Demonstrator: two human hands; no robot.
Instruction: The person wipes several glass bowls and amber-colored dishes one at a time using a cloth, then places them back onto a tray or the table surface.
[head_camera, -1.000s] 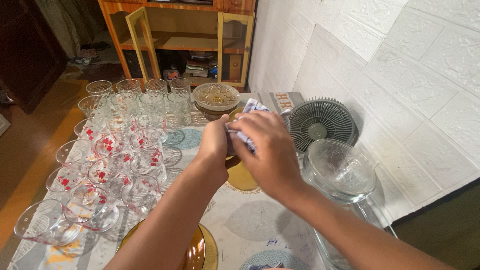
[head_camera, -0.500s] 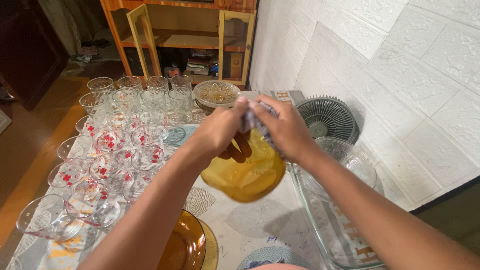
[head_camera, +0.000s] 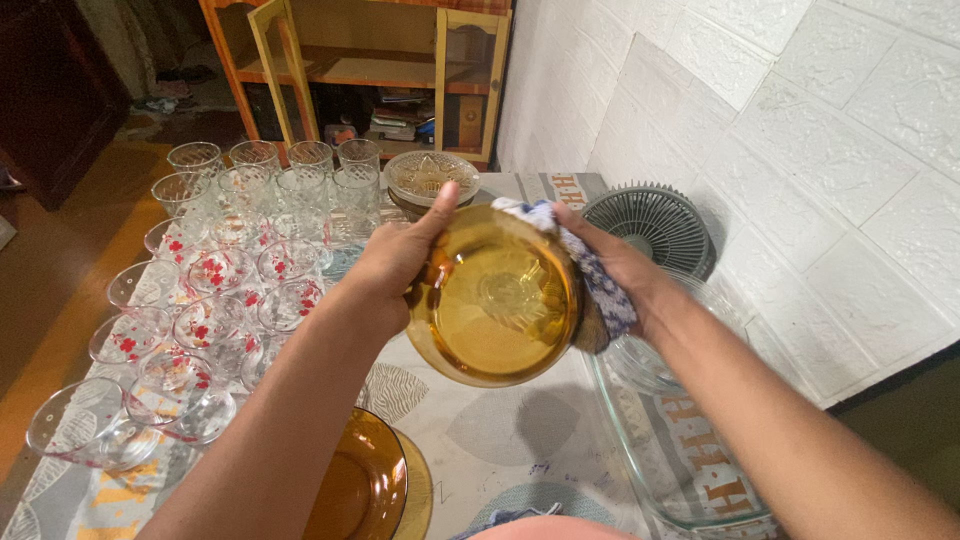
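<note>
Left hand (head_camera: 395, 262) grips the amber glass bowl (head_camera: 495, 297) by its left rim, tilted up off the table (head_camera: 500, 430). Right hand (head_camera: 625, 270) presses a blue-and-white cloth (head_camera: 598, 280) against the bowl's right edge. Flowered glasses (head_camera: 215, 300) sit off left.

A white wall (head_camera: 800, 110) of raised, stone-like panels fills the view from twelve to four o'clock. At twelve o'clock stands an orange-brown wooden cabinet (head_camera: 370, 60) with glass doors swung open and clutter on its lower shelf. A warm brown floor (head_camera: 70, 250) runs along nine o'clock. The tabletop (head_camera: 480, 420) wears a pale cloth printed with grey circles. Light is dim and yellowish.
</note>
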